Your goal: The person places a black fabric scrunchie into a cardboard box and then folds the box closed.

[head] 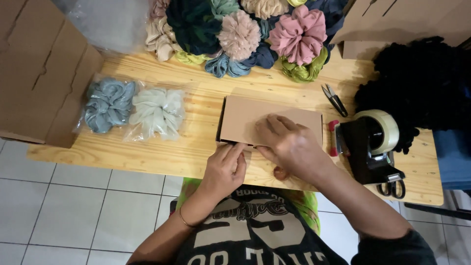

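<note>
Far left, a large open cardboard carton point(41, 68) sits on the corner of the pale wooden tabletop point(147, 152). Just beside it lie two clear bags, one with a grey-blue scrunchie point(108, 104), one with a pale mint scrunchie point(157, 113), both sealed-looking and apart from the hands. Along the far edge, a heap of loose scrunchies point(240, 34) in pink, beige, navy and green. Centre: a small flat brown mailer box point(260, 122), lid down, lying near the front edge of the tabletop. Left hand point(225, 169) at the box's front edge, fingers curled close together, pinching or tucking the front flap; nothing else held. Right hand point(289, 145) spread flat on the lid, pressing it down, palm empty. Judged from this: box is folded up and its lid lowered, front flap being seated; no tape visible on it, so sealing appears left to do. Whether anything is inside cannot be told. Right of the box, small thread snips point(335, 99), then a black tape dispenser point(370, 147) with a roll loaded, untouched, and black-handled scissors point(391, 188) at the tabletop's edge. A dark fuzzy heap point(422, 83) beyond, and another carton point(392, 24) top right.
</note>
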